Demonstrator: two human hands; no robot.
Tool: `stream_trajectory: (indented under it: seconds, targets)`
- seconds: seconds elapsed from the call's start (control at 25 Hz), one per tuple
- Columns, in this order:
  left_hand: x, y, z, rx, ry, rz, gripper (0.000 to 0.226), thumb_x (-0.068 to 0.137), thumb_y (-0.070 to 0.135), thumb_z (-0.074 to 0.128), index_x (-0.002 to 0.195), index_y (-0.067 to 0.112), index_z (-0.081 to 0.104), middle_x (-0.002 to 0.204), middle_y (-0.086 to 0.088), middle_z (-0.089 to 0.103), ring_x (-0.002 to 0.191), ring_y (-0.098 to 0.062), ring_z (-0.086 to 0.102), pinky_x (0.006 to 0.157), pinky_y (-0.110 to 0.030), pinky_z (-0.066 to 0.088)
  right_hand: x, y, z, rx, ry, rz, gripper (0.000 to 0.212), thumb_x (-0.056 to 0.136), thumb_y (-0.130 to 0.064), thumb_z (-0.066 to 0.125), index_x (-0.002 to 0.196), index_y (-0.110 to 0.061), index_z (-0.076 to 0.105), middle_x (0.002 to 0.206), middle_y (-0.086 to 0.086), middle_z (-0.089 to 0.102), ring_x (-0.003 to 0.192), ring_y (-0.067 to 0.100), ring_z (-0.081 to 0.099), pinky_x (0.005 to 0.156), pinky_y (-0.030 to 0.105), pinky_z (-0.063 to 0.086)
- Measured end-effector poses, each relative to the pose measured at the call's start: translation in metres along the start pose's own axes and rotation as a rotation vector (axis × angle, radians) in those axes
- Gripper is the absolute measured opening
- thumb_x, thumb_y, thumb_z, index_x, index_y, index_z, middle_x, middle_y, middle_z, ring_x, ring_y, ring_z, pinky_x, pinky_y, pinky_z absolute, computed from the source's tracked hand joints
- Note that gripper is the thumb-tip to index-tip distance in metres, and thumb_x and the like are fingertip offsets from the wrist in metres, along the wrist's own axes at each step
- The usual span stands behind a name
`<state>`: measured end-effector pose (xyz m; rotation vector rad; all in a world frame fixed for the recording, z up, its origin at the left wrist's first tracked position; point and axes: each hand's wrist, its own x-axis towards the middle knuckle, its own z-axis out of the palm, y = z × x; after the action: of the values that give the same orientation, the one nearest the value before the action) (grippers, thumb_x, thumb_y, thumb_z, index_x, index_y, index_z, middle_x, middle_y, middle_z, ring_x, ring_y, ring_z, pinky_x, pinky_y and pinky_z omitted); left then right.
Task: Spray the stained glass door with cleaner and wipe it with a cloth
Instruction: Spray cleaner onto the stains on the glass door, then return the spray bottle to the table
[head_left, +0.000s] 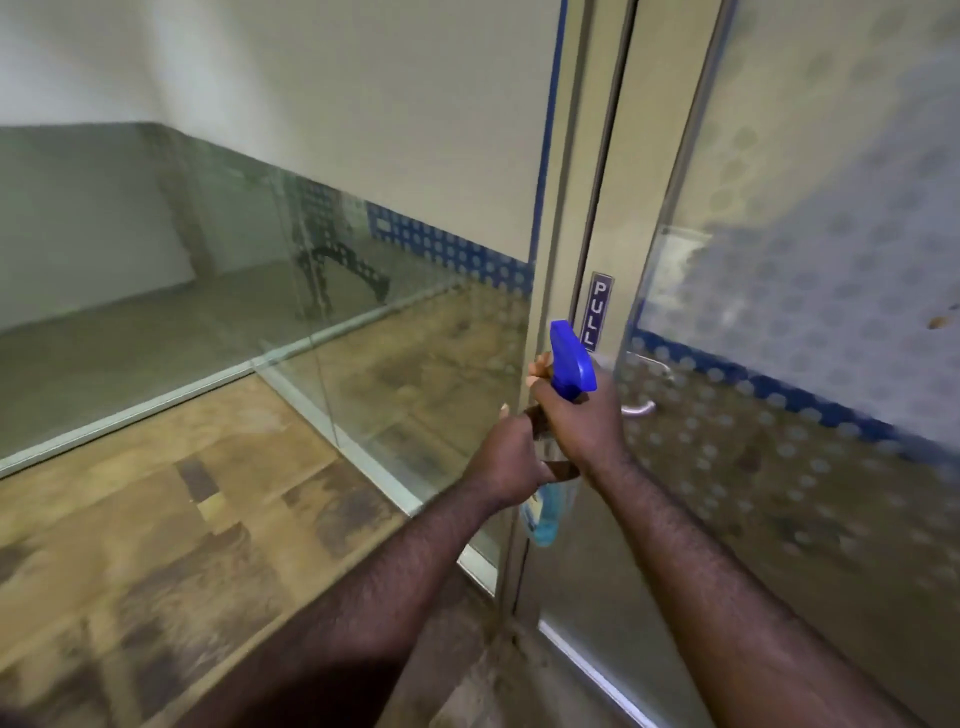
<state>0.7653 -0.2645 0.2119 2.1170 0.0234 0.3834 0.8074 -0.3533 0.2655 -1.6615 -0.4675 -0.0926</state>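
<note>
The glass door (810, 249) fills the right side, frosted with a dotted blue band and smeared with a whitish patch; a brown stain (937, 322) sits near its right edge. A spray bottle (569, 364) with a blue trigger head and light blue liquid (545, 525) is held upright in front of the door frame. My right hand (579, 431) is wrapped around the bottle's neck under the trigger head. My left hand (506, 460) grips the bottle's body just below. No cloth is visible.
A metal door handle (647, 408) sits right behind the bottle, under a vertical PULL sign (597, 312). A fixed glass panel (363, 156) with a metal floor rail stands to the left. Wood-pattern flooring (156, 545) lies below me.
</note>
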Motion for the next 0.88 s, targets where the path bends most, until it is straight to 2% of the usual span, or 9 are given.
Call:
stream_trajectory:
  seconds: [0.12, 0.2, 0.28, 0.4, 0.48, 0.56, 0.64, 0.8, 0.88]
  targets:
    - [-0.037, -0.017, -0.016, 0.088, 0.117, -0.079, 0.059, 0.065, 0.020, 0.086, 0.119, 0.012, 0.064, 0.103, 0.018, 0.062, 0.095, 0.004, 0.060, 0.109, -0.064, 0.035, -0.021, 0.006, 0.031, 0.067, -0.137, -0.002, 0.017, 0.079, -0.006, 0.070, 0.093, -0.014, 0.068, 0.091, -0.001, 0.073, 0.088, 0.010, 0.069, 0.084, 0.028, 0.053]
    - [-0.065, -0.025, -0.028, 0.107, 0.201, -0.138, 0.059, 0.065, 0.021, 0.086, 0.120, 0.013, 0.064, 0.107, 0.017, 0.065, 0.098, 0.004, 0.061, 0.108, -0.060, 0.039, -0.039, 0.009, 0.051, 0.121, -0.247, -0.005, 0.017, 0.080, -0.006, 0.070, 0.094, -0.015, 0.069, 0.092, -0.002, 0.073, 0.089, 0.008, 0.069, 0.084, 0.028, 0.054]
    - [-0.096, -0.030, -0.038, 0.129, 0.263, -0.213, 0.059, 0.066, 0.021, 0.086, 0.120, 0.015, 0.064, 0.108, 0.014, 0.066, 0.103, -0.005, 0.064, 0.104, -0.049, 0.045, -0.058, 0.009, 0.071, 0.162, -0.343, -0.001, 0.017, 0.080, -0.006, 0.069, 0.095, -0.015, 0.069, 0.092, -0.003, 0.073, 0.089, 0.007, 0.069, 0.083, 0.026, 0.053]
    - [-0.147, -0.038, -0.056, 0.159, 0.372, -0.329, 0.059, 0.065, 0.024, 0.087, 0.119, 0.016, 0.064, 0.103, 0.017, 0.064, 0.096, 0.004, 0.061, 0.082, -0.019, 0.048, -0.093, 0.005, 0.103, 0.231, -0.496, 0.028, 0.019, 0.081, -0.004, 0.067, 0.098, -0.011, 0.068, 0.094, 0.001, 0.073, 0.090, 0.009, 0.069, 0.080, 0.027, 0.054]
    - [-0.183, -0.043, -0.069, 0.173, 0.450, -0.402, 0.057, 0.065, 0.027, 0.085, 0.117, 0.016, 0.064, 0.102, 0.017, 0.065, 0.093, 0.006, 0.060, 0.075, -0.009, 0.044, -0.120, -0.001, 0.126, 0.256, -0.609, 0.036, 0.020, 0.081, -0.003, 0.066, 0.100, -0.011, 0.068, 0.094, 0.000, 0.073, 0.089, 0.007, 0.069, 0.077, 0.024, 0.054]
    - [-0.221, -0.047, -0.081, 0.166, 0.547, -0.477, 0.056, 0.065, 0.027, 0.084, 0.116, 0.015, 0.065, 0.099, 0.019, 0.064, 0.090, 0.007, 0.060, 0.074, -0.011, 0.044, -0.150, -0.010, 0.148, 0.266, -0.719, 0.005, 0.022, 0.081, -0.003, 0.065, 0.101, -0.012, 0.068, 0.092, -0.005, 0.072, 0.087, 0.003, 0.068, 0.074, 0.016, 0.052]
    - [-0.259, -0.049, -0.093, 0.155, 0.644, -0.535, 0.056, 0.064, 0.026, 0.084, 0.115, 0.014, 0.064, 0.096, 0.025, 0.063, 0.087, 0.012, 0.059, 0.075, -0.013, 0.045, -0.181, -0.021, 0.172, 0.272, -0.819, -0.023, 0.023, 0.081, -0.003, 0.066, 0.102, -0.013, 0.068, 0.092, -0.006, 0.072, 0.087, 0.002, 0.067, 0.075, 0.015, 0.052]
    - [-0.335, -0.050, -0.126, 0.158, 0.801, -0.641, 0.061, 0.067, 0.018, 0.086, 0.122, 0.012, 0.061, 0.114, 0.007, 0.069, 0.098, 0.005, 0.061, 0.086, -0.022, 0.049, -0.247, -0.046, 0.225, 0.283, -1.004, -0.029, 0.024, 0.082, -0.004, 0.067, 0.104, -0.015, 0.067, 0.096, -0.003, 0.072, 0.092, 0.006, 0.068, 0.083, 0.025, 0.054]
    - [-0.372, -0.051, -0.144, 0.165, 0.874, -0.676, 0.064, 0.068, 0.016, 0.085, 0.126, 0.014, 0.058, 0.109, 0.021, 0.062, 0.095, 0.021, 0.055, 0.088, -0.011, 0.047, -0.281, -0.060, 0.250, 0.278, -1.094, -0.017, 0.026, 0.083, -0.007, 0.068, 0.108, -0.016, 0.066, 0.098, -0.002, 0.072, 0.095, 0.008, 0.067, 0.084, 0.030, 0.055]
